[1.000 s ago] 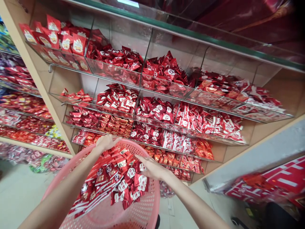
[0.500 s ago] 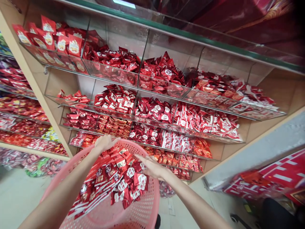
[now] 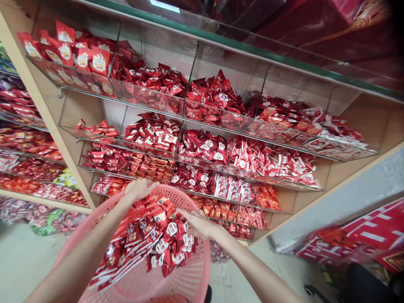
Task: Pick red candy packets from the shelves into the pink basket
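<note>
A pink perforated plastic basket (image 3: 191,280) is before me, holding small red candy packets (image 3: 162,246) with white labels. Some packets lie in neat overlapping rows on the left, while darker ones sit loosely piled at the right. My left hand (image 3: 138,190) grips the basket's far rim, its fingers partly hidden behind the edge. Inside the right side of the basket, my right hand (image 3: 200,223) reaches over the loose pile with its index finger stretched out. Its other fingers bend down against the packets, and no packet is clearly held.
Behind the basket rises a wooden shelf unit with glass-fronted tiers (image 3: 148,94) full of red packets. Another stocked shelf (image 3: 31,139) stands at left. Bagged goods (image 3: 53,216) lie on the floor beneath it. Red packages (image 3: 372,231) and a black chair part (image 3: 362,282) are at right.
My right hand has shifted slightly over the loose packets, its fingers bending more and a packet under them tilting. My left hand and the basket look unmoved.
</note>
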A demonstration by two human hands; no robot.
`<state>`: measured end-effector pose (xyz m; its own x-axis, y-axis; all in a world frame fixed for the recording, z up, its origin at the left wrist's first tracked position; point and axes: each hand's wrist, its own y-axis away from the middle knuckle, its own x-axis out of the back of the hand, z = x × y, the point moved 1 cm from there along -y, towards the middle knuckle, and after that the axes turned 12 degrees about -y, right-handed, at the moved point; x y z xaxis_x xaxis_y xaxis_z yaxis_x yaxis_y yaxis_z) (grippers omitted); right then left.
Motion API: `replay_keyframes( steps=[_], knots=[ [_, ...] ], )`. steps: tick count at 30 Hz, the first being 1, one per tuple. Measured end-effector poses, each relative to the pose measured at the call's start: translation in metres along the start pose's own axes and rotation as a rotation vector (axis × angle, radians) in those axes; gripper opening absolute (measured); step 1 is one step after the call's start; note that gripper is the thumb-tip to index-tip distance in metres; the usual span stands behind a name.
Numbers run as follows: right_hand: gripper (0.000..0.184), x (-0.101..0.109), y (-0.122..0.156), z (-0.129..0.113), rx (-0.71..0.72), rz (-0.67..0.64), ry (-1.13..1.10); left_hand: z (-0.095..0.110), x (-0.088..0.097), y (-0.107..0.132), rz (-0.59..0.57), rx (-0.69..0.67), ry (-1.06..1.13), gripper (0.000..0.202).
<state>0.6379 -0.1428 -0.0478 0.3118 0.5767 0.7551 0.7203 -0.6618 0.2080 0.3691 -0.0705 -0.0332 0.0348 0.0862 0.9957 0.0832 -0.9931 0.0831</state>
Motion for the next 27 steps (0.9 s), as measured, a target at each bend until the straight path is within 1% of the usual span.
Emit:
replay_keyframes(
  steps=[5, 8, 10, 13, 14, 16, 18, 20, 22, 27],
  knots=[
    [0.070, -0.005, 0.001, -0.001, 0.017, 0.003, 0.062, 0.001, 0.001, 0.000, -0.002, 0.004, 0.004, 0.068],
    [0.063, -0.004, 0.000, 0.000, 0.063, 0.068, 0.051, 0.002, 0.001, 0.001, 0.004, 0.001, 0.015, 0.067],
    [0.054, 0.002, -0.005, 0.006, 0.115, 0.169, -0.008, 0.002, 0.001, 0.001, 0.006, 0.012, 0.022, 0.065],
    [0.042, 0.022, -0.024, 0.023, 0.141, 0.379, -0.125, 0.002, 0.000, 0.002, 0.010, 0.028, 0.021, 0.064],
    [0.039, 0.030, -0.033, 0.030, 0.121, 0.454, -0.139, 0.001, 0.000, 0.003, 0.012, 0.029, 0.017, 0.065],
    [0.037, 0.045, -0.052, 0.045, 0.037, 0.589, -0.097, -0.001, -0.002, 0.003, 0.014, 0.027, 0.012, 0.066],
    [0.037, 0.057, -0.072, 0.058, -0.041, 0.660, -0.020, -0.004, -0.004, 0.005, 0.012, 0.029, 0.014, 0.068],
    [0.039, 0.065, -0.091, 0.066, -0.073, 0.675, 0.031, -0.008, -0.004, 0.006, 0.022, 0.036, 0.016, 0.070],
    [0.043, 0.070, -0.108, 0.069, -0.073, 0.669, 0.048, -0.011, -0.004, 0.009, 0.037, 0.045, 0.012, 0.071],
    [0.045, 0.071, -0.140, 0.069, -0.083, 0.642, 0.070, -0.020, -0.002, 0.015, 0.020, 0.104, 0.009, 0.067]
  ],
)
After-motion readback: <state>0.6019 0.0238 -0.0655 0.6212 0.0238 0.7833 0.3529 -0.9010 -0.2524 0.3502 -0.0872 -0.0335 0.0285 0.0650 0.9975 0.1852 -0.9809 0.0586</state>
